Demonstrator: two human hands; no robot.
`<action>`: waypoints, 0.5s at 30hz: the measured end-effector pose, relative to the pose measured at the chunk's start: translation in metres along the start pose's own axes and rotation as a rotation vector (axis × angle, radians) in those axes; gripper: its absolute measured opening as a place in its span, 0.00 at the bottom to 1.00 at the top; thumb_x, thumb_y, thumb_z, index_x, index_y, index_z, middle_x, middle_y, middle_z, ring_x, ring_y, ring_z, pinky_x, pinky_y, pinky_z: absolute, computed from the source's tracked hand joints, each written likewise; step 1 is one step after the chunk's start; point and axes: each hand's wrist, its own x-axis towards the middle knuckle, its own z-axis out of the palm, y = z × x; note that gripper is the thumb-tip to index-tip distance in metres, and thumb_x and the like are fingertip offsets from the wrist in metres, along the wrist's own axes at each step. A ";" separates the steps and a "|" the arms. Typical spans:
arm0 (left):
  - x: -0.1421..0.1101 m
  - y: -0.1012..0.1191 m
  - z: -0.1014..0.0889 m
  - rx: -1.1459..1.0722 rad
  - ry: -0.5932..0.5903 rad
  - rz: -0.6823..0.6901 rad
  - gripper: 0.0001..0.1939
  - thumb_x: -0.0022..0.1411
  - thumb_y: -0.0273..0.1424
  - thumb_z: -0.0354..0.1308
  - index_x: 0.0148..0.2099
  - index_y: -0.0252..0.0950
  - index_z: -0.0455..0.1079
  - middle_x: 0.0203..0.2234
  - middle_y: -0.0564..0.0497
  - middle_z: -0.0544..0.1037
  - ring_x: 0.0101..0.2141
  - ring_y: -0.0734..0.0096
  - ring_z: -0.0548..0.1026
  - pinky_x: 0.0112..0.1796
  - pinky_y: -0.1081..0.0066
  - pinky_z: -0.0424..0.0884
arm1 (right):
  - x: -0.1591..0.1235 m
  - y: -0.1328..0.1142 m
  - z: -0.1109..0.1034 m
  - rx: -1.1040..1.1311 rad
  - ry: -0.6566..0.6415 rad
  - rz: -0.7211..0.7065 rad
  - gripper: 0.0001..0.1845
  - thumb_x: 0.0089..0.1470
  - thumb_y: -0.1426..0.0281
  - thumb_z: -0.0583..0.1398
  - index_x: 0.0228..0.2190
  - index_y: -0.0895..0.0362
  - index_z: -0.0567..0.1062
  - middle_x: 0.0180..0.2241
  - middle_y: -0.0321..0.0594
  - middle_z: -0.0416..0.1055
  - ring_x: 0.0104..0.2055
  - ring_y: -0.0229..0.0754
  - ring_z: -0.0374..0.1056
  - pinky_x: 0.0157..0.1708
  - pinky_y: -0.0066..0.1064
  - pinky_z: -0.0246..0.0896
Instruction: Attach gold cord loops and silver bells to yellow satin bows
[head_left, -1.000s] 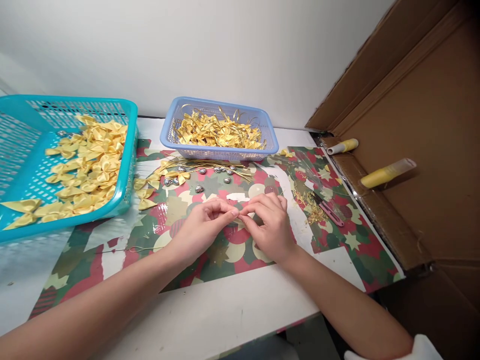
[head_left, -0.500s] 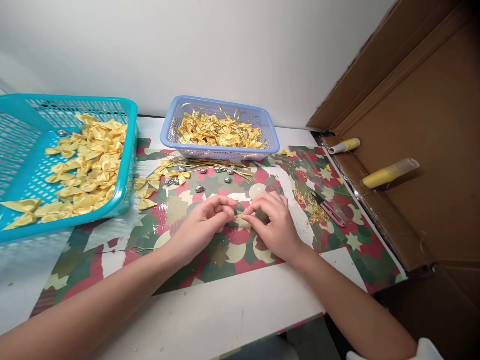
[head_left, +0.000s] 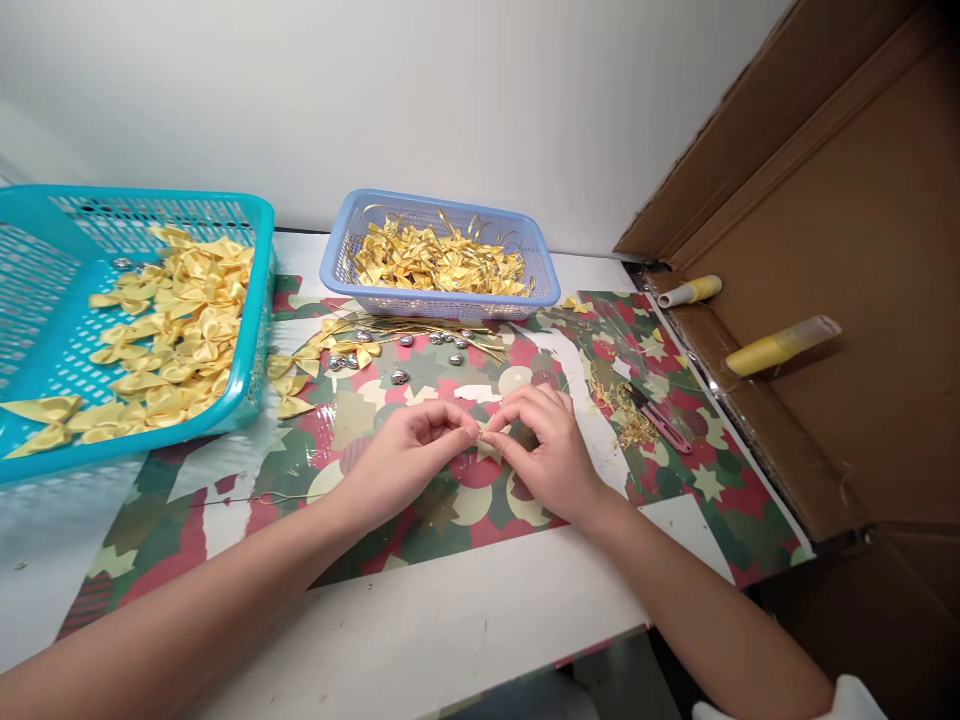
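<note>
Landmark: the blue perforated plastic basket (head_left: 450, 298), full of yellow ribbon bows with gold ties (head_left: 442, 262). Left hand (head_left: 405, 455) and right hand (head_left: 551, 450) are in front of it, over red-green patterned paper (head_left: 442, 540) on the white bench (head_left: 480, 620). Each has thumb and index pressed together, tips nearly meeting; anything pinched is too small to tell. Between basket and hands: thin gold wire strips (head_left: 427, 326), small shiny silver beads (head_left: 399, 377). Left of basket: loose yellow bows (head_left: 291, 386), then turquoise plastic basket (head_left: 259, 320) with more bows. Right-front of basket: pink-handled cutter (head_left: 666, 427), gold clippings (head_left: 636, 430).
</note>
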 end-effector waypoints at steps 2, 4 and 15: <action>0.000 0.000 0.000 0.004 0.000 -0.002 0.12 0.54 0.40 0.62 0.27 0.37 0.72 0.23 0.54 0.72 0.24 0.74 0.66 0.27 0.74 0.64 | 0.000 0.000 0.000 -0.007 0.000 -0.013 0.07 0.56 0.72 0.63 0.27 0.54 0.71 0.31 0.32 0.72 0.38 0.40 0.66 0.43 0.35 0.50; 0.000 0.000 0.000 0.013 0.006 -0.007 0.11 0.54 0.40 0.62 0.26 0.37 0.72 0.23 0.53 0.72 0.24 0.73 0.65 0.27 0.74 0.64 | -0.001 0.000 0.000 -0.025 -0.006 -0.029 0.07 0.56 0.72 0.63 0.27 0.54 0.71 0.31 0.33 0.72 0.38 0.40 0.66 0.43 0.35 0.50; 0.003 -0.007 -0.003 -0.115 0.033 -0.081 0.14 0.57 0.42 0.60 0.35 0.36 0.71 0.24 0.54 0.66 0.23 0.77 0.60 0.23 0.76 0.57 | 0.000 0.000 -0.007 -0.081 -0.012 -0.067 0.07 0.57 0.71 0.61 0.27 0.54 0.71 0.33 0.33 0.73 0.38 0.40 0.66 0.43 0.36 0.49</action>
